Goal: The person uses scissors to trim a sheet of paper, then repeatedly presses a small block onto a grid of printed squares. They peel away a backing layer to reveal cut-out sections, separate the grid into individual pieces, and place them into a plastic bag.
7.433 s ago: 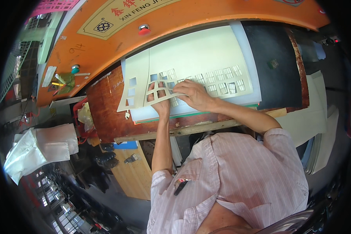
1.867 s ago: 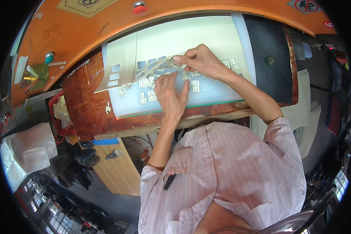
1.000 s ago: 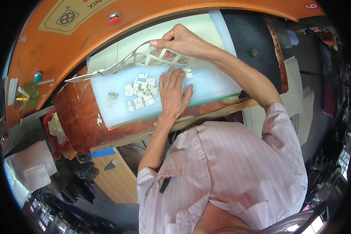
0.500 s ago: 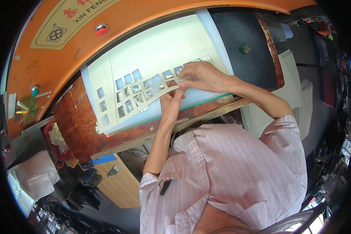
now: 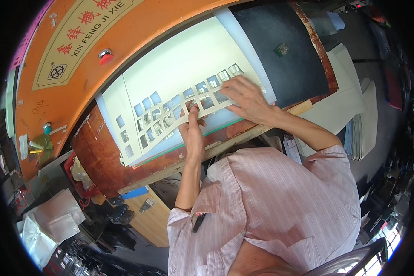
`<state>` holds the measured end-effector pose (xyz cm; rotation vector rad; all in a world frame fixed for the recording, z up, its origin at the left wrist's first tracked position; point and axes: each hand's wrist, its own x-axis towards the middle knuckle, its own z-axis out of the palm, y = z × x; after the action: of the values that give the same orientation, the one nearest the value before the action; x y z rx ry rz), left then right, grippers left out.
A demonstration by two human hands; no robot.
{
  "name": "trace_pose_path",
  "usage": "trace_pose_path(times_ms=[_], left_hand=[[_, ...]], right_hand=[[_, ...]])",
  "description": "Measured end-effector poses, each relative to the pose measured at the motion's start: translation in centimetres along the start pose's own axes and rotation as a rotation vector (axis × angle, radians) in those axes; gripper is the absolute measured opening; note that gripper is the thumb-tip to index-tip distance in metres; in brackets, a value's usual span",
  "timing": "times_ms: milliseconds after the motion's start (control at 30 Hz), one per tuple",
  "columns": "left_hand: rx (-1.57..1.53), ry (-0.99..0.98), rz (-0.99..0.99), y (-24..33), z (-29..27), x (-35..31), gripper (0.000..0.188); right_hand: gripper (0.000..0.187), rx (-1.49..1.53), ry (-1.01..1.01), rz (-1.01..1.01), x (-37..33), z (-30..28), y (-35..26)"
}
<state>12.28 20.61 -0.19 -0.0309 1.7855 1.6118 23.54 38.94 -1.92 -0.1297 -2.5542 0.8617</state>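
A cream sheet [image 5: 175, 55] with rows of rectangular cut-outs lies across the bench, its near edge lifted and curving. My left hand [image 5: 193, 131] grips that edge, thumb on top by a cut-out and the other fingers partly hidden underneath. My right hand [image 5: 250, 99] is over the right end of the cut-out rows, its fingers bent and thumb apart from them. I see nothing held in it. Small loose pieces show in and below several of the openings. Pale blue sheeting [image 5: 244, 41] lies under the cream one.
An orange machine front [image 5: 78, 87] with a red push button [image 5: 106, 57] rises beyond the sheet. To the right is a black board [image 5: 280, 69] bearing a small dark green block [image 5: 282, 49]. The wooden bench edge [image 5: 161, 177] runs close to my body; more cream sheets [image 5: 354, 106] stand at the right.
My left hand has shifted left along the sheet's near edge. My right hand has moved right and down, away from the left one, uncovering more cut-outs. The whole view has turned slightly.
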Motion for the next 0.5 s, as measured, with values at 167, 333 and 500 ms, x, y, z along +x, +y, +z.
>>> trace_pose_path(times_ms=[167, 333, 500], left_hand=[[-0.126, 0.004, 0.039, 0.3, 1.0, -0.1, 0.051], [-0.195, 0.034, 0.022, 0.4, 1.1, -0.2, 0.049], [-0.275, 0.004, -0.005, 0.3, 1.0, -0.2, 0.05]], right_hand=[[0.032, 0.011, -0.031, -0.011, -1.3, -0.8, 1.4], [0.03, -0.039, 0.059, -0.027, -1.3, 0.0, 0.7], [0.027, -0.004, 0.019, -0.105, -0.6, 0.8, 0.1]])
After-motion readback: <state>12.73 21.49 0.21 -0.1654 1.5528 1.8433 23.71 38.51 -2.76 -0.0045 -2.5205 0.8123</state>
